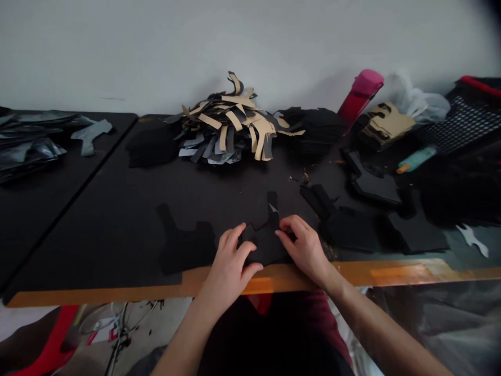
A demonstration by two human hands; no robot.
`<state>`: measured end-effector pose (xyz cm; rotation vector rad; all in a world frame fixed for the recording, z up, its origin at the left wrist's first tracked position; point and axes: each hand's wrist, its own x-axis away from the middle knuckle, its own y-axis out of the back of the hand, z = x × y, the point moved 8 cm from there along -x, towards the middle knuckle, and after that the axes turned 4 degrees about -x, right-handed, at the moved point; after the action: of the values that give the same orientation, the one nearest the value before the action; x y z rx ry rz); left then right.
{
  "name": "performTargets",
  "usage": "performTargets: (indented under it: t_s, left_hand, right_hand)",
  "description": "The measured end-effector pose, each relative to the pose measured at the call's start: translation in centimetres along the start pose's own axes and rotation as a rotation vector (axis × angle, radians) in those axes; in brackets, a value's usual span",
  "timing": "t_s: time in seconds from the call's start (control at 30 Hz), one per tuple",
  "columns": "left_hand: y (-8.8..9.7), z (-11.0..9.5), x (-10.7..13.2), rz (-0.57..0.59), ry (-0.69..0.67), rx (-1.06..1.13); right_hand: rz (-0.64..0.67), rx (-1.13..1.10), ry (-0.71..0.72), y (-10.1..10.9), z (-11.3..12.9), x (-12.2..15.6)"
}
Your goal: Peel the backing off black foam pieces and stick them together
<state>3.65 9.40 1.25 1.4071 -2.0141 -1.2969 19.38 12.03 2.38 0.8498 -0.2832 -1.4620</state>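
Observation:
Both my hands are at the table's near edge, holding a black cut-out piece of sheet material [264, 245]. My left hand [230, 258] grips its left side, with the thumb along the lower edge. My right hand [303, 245] pinches its right side. A small pale flap [273, 209] shows at the piece's upper part. Just left of my left hand lies a similar black cut-out [183, 248]. Another black cut-out [346, 227] lies just right of my right hand. Part of the held piece is hidden under my fingers.
The black tabletop [90, 209] has an orange-taped front edge [399, 274]. A heap of tan and black cut pieces [230, 125] stands at the back. Further right are a pink-capped bottle [360, 96], a mesh basket [465, 120], and stacked black pieces.

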Motion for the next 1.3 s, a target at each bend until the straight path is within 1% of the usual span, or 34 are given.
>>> performTargets:
  t_s: [0.27, 0.47, 0.73, 0.9, 1.07, 1.17, 1.3]
  left_hand:
    - [0.0, -0.2, -0.1, 0.004, -0.012, -0.025]
    - [-0.2, -0.4, 0.0, 0.042, -0.043, -0.062]
    - [-0.1, -0.4, -0.1, 0.019, -0.038, -0.067]
    - [-0.2, -0.4, 0.0, 0.045, -0.024, -0.076]
    - [-0.2, -0.4, 0.0, 0.051, -0.018, -0.082]
    - [-0.3, -0.4, 0.0, 0.053, -0.016, -0.091]
    - [-0.4, -0.3, 0.0, 0.066, -0.016, -0.09]
  right_hand:
    - [-0.003, 0.033, -0.002, -0.2, 0.1, 0.0]
    - [-0.006, 0.066, 0.041, -0.4, 0.3, 0.2]
    - [-0.06, 0.116, 0.107, 0.0, 0.5, 0.1]
    - [-0.057, 0.085, 0.078, 0.0, 0.1, -0.1]
    - [-0.059, 0.122, 0.041, 0.1, -0.3, -0.2]
    - [-0.035, 0.136, 0.015, 0.1, -0.7, -0.5]
    - [0.058, 0.138, 0.022, 0.0, -1.2, -0.9]
